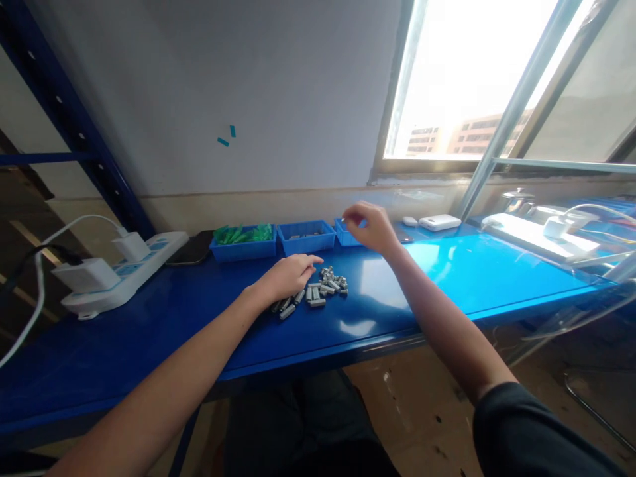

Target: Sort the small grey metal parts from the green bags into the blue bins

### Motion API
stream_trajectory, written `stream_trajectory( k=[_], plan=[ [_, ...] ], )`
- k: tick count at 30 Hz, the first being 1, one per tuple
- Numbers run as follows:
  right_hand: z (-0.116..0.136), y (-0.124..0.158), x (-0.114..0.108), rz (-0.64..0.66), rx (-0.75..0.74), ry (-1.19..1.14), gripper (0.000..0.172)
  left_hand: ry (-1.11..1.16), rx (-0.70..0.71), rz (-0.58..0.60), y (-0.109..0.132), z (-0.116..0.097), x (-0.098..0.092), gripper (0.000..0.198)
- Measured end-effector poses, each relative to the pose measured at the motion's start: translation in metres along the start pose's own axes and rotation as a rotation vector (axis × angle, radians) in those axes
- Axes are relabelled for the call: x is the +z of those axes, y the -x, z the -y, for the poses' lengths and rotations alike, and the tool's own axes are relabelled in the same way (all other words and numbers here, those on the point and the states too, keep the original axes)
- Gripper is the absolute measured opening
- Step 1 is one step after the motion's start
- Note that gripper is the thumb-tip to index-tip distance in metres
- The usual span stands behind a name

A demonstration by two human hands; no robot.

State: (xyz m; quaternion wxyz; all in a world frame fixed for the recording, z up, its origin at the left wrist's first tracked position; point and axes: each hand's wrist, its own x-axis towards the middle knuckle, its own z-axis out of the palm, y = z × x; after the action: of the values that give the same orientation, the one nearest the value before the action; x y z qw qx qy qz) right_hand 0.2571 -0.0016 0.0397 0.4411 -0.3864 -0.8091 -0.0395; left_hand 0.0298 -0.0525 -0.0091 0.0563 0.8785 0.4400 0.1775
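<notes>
Metal cylinders [326,289]: lying clustered on the blue table [209,338], long axes mixed; left ones are slanting away rightward, one central piece is running left-to-right. Left hand [285,277]: you are curving it over them, grip contents not showing. Right hand [370,228]: you are pinching a small pale piece [342,220], fingertips nearly meeting, by the right bin [348,236].

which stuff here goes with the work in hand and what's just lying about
Seems in use:
- metal pieces, left hand beside them
- right bin, right hand near it

Likely, by closeness: middle bin

Probably just lying about:
- dark slab
- white box
- left power strip
</notes>
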Motion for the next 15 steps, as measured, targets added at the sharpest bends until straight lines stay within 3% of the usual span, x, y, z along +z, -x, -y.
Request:
stream_trajectory(
  k=[2,3,7,11,15],
  plan=[
    [-0.018,-0.01,-0.001,-0.216,0.089,0.149,0.024,-0.041,0.029,0.027,-0.006,0.0,0.0,0.038],
    [-0.029,-0.013,0.002,-0.218,0.156,0.222,0.024,-0.064,0.043,0.043,-0.009,0.0,-0.001,0.036],
    [-0.054,-0.012,0.025,0.101,0.287,0.386,0.021,-0.145,0.07,0.097,-0.018,0.0,-0.006,0.025],
    [-0.027,0.002,0.041,0.177,0.105,0.184,0.021,-0.163,-0.021,0.018,-0.01,0.01,-0.007,0.026],
    [0.017,0.015,0.049,0.36,-0.161,-0.089,0.024,0.053,-0.143,-0.076,0.002,0.026,-0.009,0.033]
  ],
)
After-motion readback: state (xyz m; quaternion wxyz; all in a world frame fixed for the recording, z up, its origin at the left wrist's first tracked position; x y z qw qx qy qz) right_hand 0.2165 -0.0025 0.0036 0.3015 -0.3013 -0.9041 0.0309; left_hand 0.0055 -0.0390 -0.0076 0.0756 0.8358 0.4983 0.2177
